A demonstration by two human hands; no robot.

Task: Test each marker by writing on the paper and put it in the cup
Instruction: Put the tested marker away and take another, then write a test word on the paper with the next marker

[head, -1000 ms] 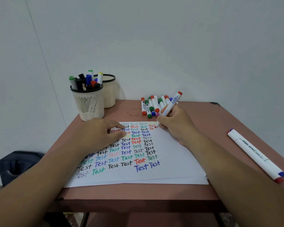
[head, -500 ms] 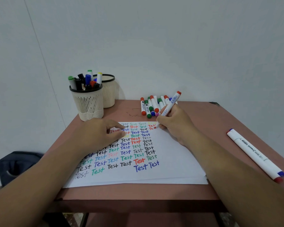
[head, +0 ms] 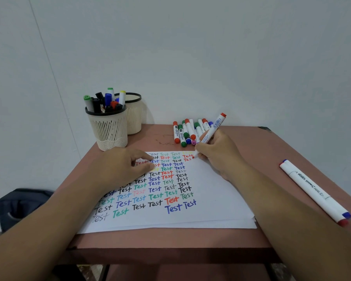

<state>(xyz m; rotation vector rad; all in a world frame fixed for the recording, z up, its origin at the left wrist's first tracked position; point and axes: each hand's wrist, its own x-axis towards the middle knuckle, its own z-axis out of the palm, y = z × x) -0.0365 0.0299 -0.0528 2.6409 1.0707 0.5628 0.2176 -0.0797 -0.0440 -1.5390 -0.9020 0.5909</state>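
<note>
A white, red-ended marker (head: 210, 133) was gripped by the right hand (head: 218, 152), tip on the paper (head: 211, 199) toward 12 o'clock; the left hand (head: 121, 166) was pressed flat there.

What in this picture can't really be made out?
Head view only:
- Words on the paper beneath the left hand: covered.
- Rear cup: the front cup blocks it; contents unseen.
- Print on the red marker in the right hand: too small.
- Dark bag: table edge hides part.
</note>
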